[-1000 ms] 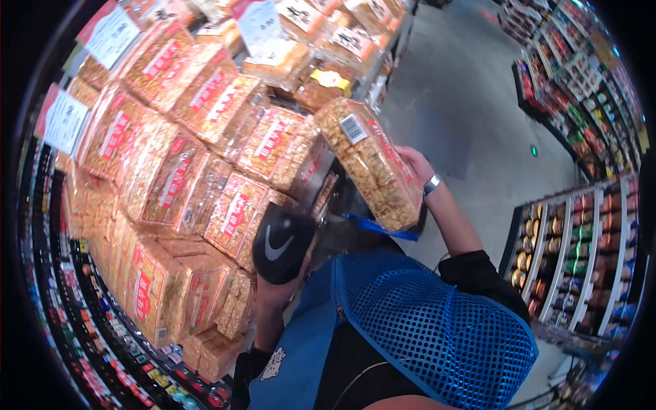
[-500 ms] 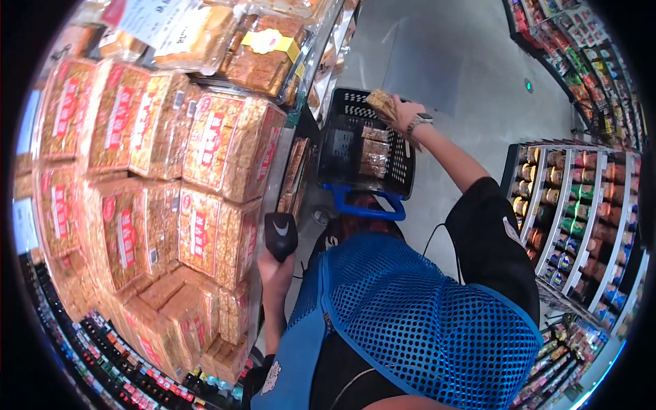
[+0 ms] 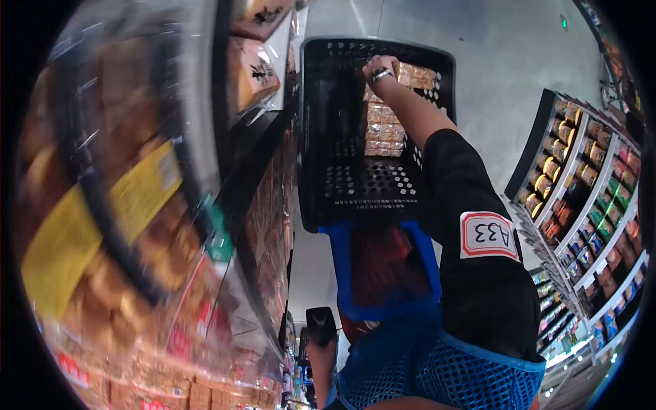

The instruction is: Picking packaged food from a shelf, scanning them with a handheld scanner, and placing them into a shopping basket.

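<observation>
My right hand (image 3: 380, 67) reaches into the far part of a black shopping basket (image 3: 316, 137) with a blue handle. Its fingers are curled at the end of a clear-wrapped pack of golden-brown pastry (image 3: 415, 75), which lies crosswise there. Just nearer, a row of similar wrapped packs (image 3: 385, 130) rests along the basket's right half. My left hand (image 3: 321, 355) is low, beside my blue mesh vest, and grips a black handheld device (image 3: 320, 324) with a rounded end. The undersides of both hands are hidden.
Close on the left stands a display of packaged baked goods, with a blurred yellow-labelled pack (image 3: 102, 225) and boxed pastry (image 3: 171, 389) below. White bread packs (image 3: 254, 72) sit farther up. A tiered rack of jars and packets (image 3: 581, 178) stands to the right on the grey floor.
My right hand has gone from above the basket's right rim down into it, with the pastry pack. The view has shifted nearer the basket and left shelf. My left hand still grips the device.
</observation>
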A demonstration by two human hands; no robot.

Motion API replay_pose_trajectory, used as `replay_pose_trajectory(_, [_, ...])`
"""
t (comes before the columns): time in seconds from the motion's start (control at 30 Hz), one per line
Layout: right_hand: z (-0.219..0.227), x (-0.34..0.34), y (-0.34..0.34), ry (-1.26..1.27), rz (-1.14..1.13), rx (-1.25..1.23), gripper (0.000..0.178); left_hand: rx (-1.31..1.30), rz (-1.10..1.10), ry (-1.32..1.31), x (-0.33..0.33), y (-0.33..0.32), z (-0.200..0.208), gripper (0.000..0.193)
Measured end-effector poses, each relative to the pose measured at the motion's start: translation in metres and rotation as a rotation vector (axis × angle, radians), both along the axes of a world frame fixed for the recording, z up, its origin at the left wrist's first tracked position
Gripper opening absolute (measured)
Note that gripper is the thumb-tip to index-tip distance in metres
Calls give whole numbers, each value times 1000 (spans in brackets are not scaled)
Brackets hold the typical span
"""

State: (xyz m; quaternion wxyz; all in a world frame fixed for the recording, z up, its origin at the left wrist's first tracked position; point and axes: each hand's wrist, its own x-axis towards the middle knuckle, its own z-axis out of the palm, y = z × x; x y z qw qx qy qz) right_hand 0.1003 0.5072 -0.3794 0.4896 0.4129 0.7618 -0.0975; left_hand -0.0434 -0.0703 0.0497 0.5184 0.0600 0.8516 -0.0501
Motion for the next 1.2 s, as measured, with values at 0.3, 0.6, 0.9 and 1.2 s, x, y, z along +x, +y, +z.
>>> replay_pose_trajectory(0.3, [-95,60,-44,466,-173,190,64,-40,245,-44,15,14,-28,31])
replay_pose_trajectory(0.6, [-89,107,-16,478,-501,206,87,95,221,66,15,58,-49,16])
replay_pose_trajectory(0.9, [-76,94,-1,347,-270,52,64,-18,447,57,13,57,-50,16])
replay_pose_trajectory(1.2, [-91,131,-26,258,-260,469,59,168,373,110,13,54,-59,18])
